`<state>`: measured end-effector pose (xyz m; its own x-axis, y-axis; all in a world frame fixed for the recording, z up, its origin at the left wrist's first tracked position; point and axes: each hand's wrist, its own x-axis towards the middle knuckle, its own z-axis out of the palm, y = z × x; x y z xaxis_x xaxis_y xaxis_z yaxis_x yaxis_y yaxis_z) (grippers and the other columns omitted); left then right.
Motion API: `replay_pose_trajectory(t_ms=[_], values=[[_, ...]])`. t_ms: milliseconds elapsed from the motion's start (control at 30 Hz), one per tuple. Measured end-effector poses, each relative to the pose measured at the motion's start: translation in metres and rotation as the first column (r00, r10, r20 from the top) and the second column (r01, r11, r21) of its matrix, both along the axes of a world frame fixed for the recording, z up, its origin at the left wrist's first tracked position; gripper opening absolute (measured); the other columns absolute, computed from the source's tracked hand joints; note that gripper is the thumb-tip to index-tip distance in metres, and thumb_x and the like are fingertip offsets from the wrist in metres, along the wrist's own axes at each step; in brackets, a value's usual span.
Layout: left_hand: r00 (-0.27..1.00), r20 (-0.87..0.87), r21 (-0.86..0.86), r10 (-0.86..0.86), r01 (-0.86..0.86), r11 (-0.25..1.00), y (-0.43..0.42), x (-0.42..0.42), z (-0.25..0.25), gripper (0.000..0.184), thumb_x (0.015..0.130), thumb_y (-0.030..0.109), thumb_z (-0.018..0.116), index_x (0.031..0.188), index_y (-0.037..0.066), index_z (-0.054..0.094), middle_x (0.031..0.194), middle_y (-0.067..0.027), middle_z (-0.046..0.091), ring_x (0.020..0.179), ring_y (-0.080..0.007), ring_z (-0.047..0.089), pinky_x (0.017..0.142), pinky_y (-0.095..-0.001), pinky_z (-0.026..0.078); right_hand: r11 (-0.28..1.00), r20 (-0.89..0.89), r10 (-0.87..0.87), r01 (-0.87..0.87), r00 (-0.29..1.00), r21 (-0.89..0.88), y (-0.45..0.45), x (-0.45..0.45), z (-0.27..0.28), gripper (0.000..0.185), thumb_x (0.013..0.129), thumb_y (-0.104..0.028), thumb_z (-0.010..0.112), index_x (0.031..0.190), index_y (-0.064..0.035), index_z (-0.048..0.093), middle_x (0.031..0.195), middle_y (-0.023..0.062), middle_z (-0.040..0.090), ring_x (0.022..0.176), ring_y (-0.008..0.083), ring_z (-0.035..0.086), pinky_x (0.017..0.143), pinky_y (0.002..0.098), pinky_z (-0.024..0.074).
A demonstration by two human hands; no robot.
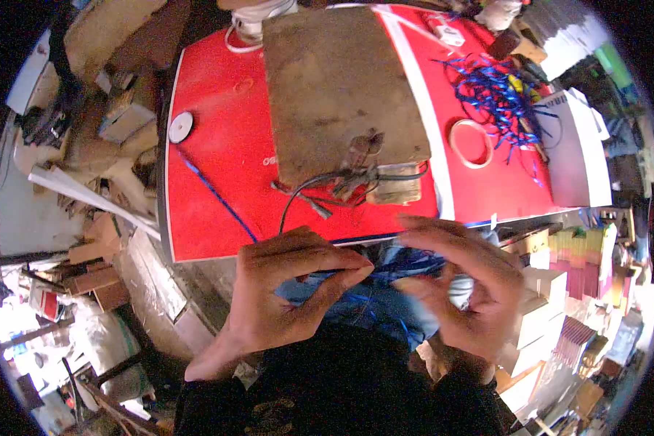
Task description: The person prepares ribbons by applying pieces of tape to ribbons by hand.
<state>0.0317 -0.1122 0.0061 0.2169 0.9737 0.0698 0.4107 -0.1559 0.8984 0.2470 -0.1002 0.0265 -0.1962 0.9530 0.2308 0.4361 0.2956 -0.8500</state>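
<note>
My left hand is closed in a pinch, thumb against fingertips, in front of the table's near edge. A narrow blue ribbon stretches from a white spool at the table's left down to this hand, which grips it; the part between the fingertips is too small to make out. To the right, my right hand is slightly blurred, its thumb and fingers apart with nothing visible between them. Loose blue ribbon strands lie across my lap below and between the hands.
On the red table lie a worn brown board, a tool with black cables, a tape roll and a heap of blue ribbon. A white box stands at the right edge. Cartons and clutter surround the table.
</note>
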Motion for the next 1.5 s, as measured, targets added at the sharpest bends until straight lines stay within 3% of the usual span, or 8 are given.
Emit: replay_pose_trajectory(t_ms=[67,267,433,600,1000,1100,1400,1500], values=[[1.000,0.009,0.110,-0.026,0.024,0.994,0.008,0.000,0.000,0.020,0.073,0.000,0.081,0.092,0.007,0.077,0.083,-0.0082,0.074,0.072,-0.0185,0.070,0.065,-0.0292,0.053,0.970,-0.144,0.131,-0.157,0.981,-0.186,0.010,-0.009,0.006,0.026,0.075,-0.001,0.080,0.100,-0.0036,0.074,0.097,0.0115,0.074,0.075,0.0135,0.070,0.058,0.0245,0.0514],[1.000,-0.003,0.284,-0.025,0.025,0.959,0.028,-0.004,0.017,0.021,0.072,0.002,0.082,0.092,0.007,0.076,0.084,-0.0074,0.075,0.072,-0.0173,0.070,0.065,-0.0287,0.054,0.975,-0.121,0.199,-0.209,0.972,-0.074,0.032,-0.006,0.013,0.014,0.080,-0.001,0.077,0.092,0.0016,0.073,0.083,0.0101,0.070,0.074,0.0136,0.068,0.062,0.0242,0.0512],[0.988,0.101,0.151,0.118,-0.133,0.980,0.057,-0.001,0.043,0.013,0.084,0.001,0.075,0.097,0.001,0.074,0.081,-0.0108,0.072,0.072,-0.0119,0.068,0.062,-0.0255,0.052,0.970,-0.063,0.243,-0.244,0.968,-0.010,0.084,-0.011,0.022,0.011,0.087,-0.006,0.073,0.093,0.0020,0.070,0.084,0.0066,0.069,0.079,0.0103,0.064,0.068,0.0240,0.0500],[0.984,0.003,0.178,0.175,-0.173,0.969,0.094,-0.012,0.027,0.019,0.087,0.019,0.075,0.097,0.003,0.076,0.087,-0.0074,0.075,0.075,-0.0108,0.069,0.068,-0.0269,0.055,0.948,0.090,0.303,-0.310,0.949,0.071,0.131,-0.016,0.012,0.014,0.090,-0.011,0.070,0.095,0.0015,0.070,0.085,0.0090,0.071,0.076,0.0113,0.065,0.067,0.0260,0.0501],[0.986,0.010,0.135,0.164,-0.164,0.977,0.121,-0.018,0.002,0.020,0.088,0.019,0.074,0.096,0.001,0.076,0.086,-0.0090,0.076,0.081,-0.0126,0.070,0.075,-0.0278,0.053,0.948,0.057,0.318,-0.319,0.946,0.005,0.162,-0.021,-0.021,0.015,0.090,-0.014,0.069,0.095,-0.0002,0.072,0.077,0.0111,0.071,0.066,0.0111,0.062,0.062,0.0288,0.0481],[0.987,0.055,0.252,0.152,-0.161,0.954,0.131,-0.018,-0.008,0.013,0.085,0.008,0.072,0.091,-0.003,0.073,0.078,-0.0138,0.073,0.072,-0.0146,0.070,0.067,-0.0307,0.054,0.943,0.041,0.333,-0.333,0.942,-0.022,0.167,-0.024,-0.017,0.009,0.091,-0.003,0.067,0.097,0.0028,0.070,0.082,0.0024,0.068,0.076,0.0045,0.057,0.067,0.0224,0.0475],[0.986,-0.043,0.357,0.164,-0.138,0.924,0.153,-0.025,-0.011,0.013,0.084,0.009,0.073,0.091,-0.002,0.074,0.080,-0.0147,0.073,0.071,-0.0168,0.071,0.066,-0.0301,0.053,0.947,0.097,0.321,-0.320,0.942,-0.024,0.191,-0.027,-0.025,0.011,0.090,-0.005,0.069,0.098,0.0018,0.071,0.083,0.0033,0.070,0.076,0.0067,0.059,0.067,0.0244,0.0483],[0.980,-0.025,0.357,0.197,-0.175,0.917,0.157,-0.028,-0.010,0.013,0.084,0.010,0.073,0.092,-0.001,0.075,0.080,-0.0145,0.073,0.072,-0.0161,0.070,0.067,-0.0292,0.052,0.950,0.101,0.277,-0.288,0.956,0.117,0.196,-0.027,-0.027,0.015,0.088,-0.015,0.069,0.094,-0.0019,0.074,0.084,0.0131,0.073,0.072,0.0187,0.070,0.066,0.0311,0.0516]])
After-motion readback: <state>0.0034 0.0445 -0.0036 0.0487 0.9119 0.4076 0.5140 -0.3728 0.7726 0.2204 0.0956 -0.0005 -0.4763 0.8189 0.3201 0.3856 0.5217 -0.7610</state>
